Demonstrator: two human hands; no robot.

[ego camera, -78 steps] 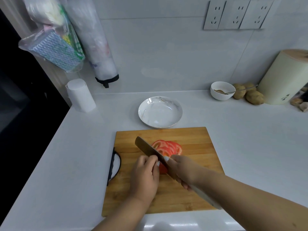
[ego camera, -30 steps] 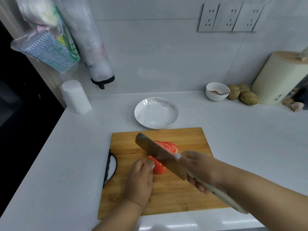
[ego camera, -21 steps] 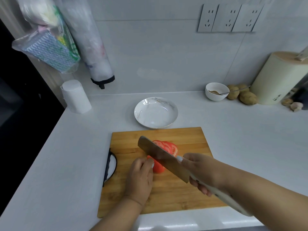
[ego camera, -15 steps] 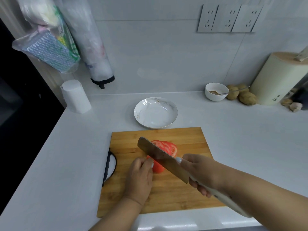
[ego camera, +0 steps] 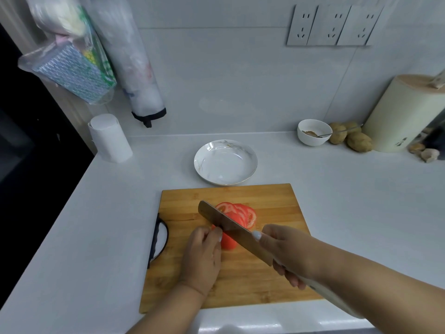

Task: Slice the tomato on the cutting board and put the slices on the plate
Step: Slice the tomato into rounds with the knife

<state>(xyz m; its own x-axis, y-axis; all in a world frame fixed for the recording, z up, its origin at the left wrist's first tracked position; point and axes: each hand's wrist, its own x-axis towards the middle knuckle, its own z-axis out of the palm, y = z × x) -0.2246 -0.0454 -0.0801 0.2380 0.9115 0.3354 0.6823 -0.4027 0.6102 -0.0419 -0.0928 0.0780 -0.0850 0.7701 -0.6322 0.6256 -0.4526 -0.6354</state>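
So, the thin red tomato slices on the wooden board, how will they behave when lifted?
The thin red tomato slices would probably flop and bend. Their cut faces look wet, so likely slippery. Fanned and overlapping, they may slide apart.

This is a home kitchen. A white worktop [ego camera: 337, 201] meets a tiled wall with power sockets [ego camera: 333, 25], and a wooden cutting board [ego camera: 272, 203], a plate [ego camera: 225, 162], potatoes [ego camera: 358, 141] and hanging plastic bags [ego camera: 72, 66] are there.
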